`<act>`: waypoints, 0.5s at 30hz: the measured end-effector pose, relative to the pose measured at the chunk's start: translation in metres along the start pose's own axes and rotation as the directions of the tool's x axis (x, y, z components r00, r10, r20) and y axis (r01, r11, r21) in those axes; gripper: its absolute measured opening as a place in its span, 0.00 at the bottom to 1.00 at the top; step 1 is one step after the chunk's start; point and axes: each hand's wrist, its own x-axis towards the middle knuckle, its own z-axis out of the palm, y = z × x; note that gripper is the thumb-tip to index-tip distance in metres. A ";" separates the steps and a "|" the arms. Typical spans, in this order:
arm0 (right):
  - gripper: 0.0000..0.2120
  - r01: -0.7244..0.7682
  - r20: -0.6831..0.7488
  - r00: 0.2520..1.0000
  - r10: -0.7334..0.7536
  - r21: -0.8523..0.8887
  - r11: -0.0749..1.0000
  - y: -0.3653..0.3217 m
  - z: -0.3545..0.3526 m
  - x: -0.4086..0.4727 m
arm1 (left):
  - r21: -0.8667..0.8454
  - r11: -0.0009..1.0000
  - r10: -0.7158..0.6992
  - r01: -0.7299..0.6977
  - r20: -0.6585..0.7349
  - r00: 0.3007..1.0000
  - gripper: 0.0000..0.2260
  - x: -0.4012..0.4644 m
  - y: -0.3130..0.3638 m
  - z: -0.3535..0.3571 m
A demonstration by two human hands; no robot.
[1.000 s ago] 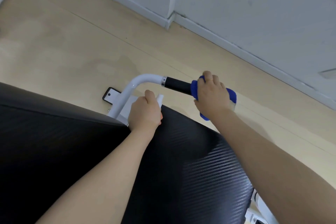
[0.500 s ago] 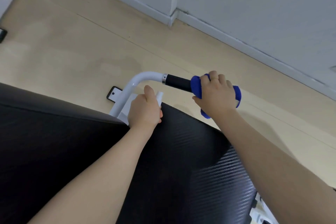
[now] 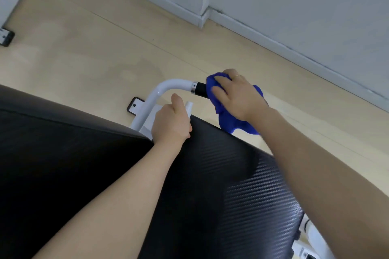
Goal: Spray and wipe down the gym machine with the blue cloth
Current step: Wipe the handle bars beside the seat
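The blue cloth (image 3: 233,121) is a deep, saturated blue, soft and bunched into folds. It is wrapped over the black foam grip (image 3: 201,90) of the machine's handlebar, with a loose lobe hanging below and toward the padded bench. The right hand (image 3: 239,95) lies over the cloth with fingers curled around it and the grip beneath — closed on both together; a thin ring shows on one finger. Only a short stub of black grip shows between the cloth and a chrome collar (image 3: 194,87).

The handlebar (image 3: 162,90) is a glossy white tube. Its long axis runs left to right across the view where the grip sits, then bends downward and toward the lower left, dropping to a white base plate (image 3: 150,119) on the pale wooden floor (image 3: 84,59).

The left hand (image 3: 171,125) is closed in a fist around a small white spray bottle (image 3: 188,107), whose top pokes out above the knuckles, just beside the white tube, pointing up and away from the person. The hand sits at the edge of the black bench pad (image 3: 221,185), which has a carbon-weave texture and fills the lower view. A white wall and skirting board (image 3: 294,48) run behind.
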 end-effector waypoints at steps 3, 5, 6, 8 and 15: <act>0.34 -0.058 0.187 0.981 0.054 0.012 0.998 0.021 -0.018 -0.022 | -0.014 1.000 -0.006 0.006 0.032 0.999 0.22 -0.003 0.002 0.000; 0.36 -0.025 0.201 0.977 0.073 -0.231 0.973 0.019 -0.014 -0.025 | 0.036 0.999 -0.015 0.012 0.072 0.997 0.26 -0.004 0.002 0.000; 0.32 -0.019 0.141 0.987 0.073 -0.353 0.935 0.012 -0.007 -0.023 | 0.044 0.999 -0.018 0.015 0.073 0.997 0.24 -0.003 0.002 -0.001; 0.22 -0.075 0.004 0.996 0.090 -0.516 0.854 -0.003 0.009 -0.013 | 0.075 0.997 -0.014 0.009 0.063 0.998 0.22 -0.001 -0.001 -0.001; 0.20 -0.004 -0.120 0.991 -0.065 -0.503 0.864 -0.044 0.035 0.030 | 0.072 0.997 0.021 -0.024 0.041 0.999 0.21 0.009 -0.006 0.002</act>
